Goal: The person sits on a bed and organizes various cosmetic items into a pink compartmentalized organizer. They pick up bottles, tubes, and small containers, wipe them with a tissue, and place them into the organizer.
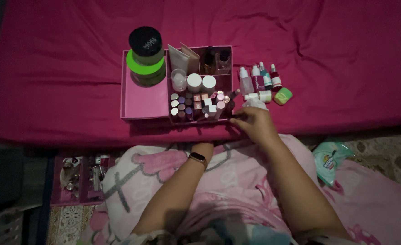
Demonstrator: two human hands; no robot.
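Below the bed's (pixel 51 90) near edge, far left: open drawer (pixel 80 178) on the floor, holding small glinting items too dim to tell apart

Near edge of bed, middle: pink organiser (pixel 139 106), upright and square to the edge
- left compartment: two green jars (pixel 146 63) stacked at the back, the top one with a black lid; front part bare
- right side, back: tubes (pixel 182 56) leaning, dark-capped bottles (pixel 216 59) beside them
- right side, middle: clear cup and two white-lidded jars (pixel 201 83)
- right side, front: lipsticks (pixel 196 106) standing close-packed in rows

Left hand (pixel 205 147): forearm runs up from the lap over a pink blanket (pixel 164 168), watch (pixel 198 157) on the wrist. The hand sits just below the organiser's front wall, mostly hidden; grip cannot be told

Right hand (pixel 255 124): forearm comes up from the lower right, wrist bent left, back of the hand up. Its fingers (pixel 237 116) are drawn together at the organiser's front right corner, touching or just beside the last lipsticks. Whether they are clamped on one cannot be told. A white item (pixel 255 103) shows just behind the knuckles

Step in hand, as judged: work at the front row, right end. Any lift from there calls for a fine pinch and a straight pull, since the neighbours stand tight

Right of organiser, on the bed: dropper bottles (pixel 259 77) in a row, a green pot (pixel 283 96) at the end

Floor, right: wipes pack (pixel 330 159), well apart from both hands
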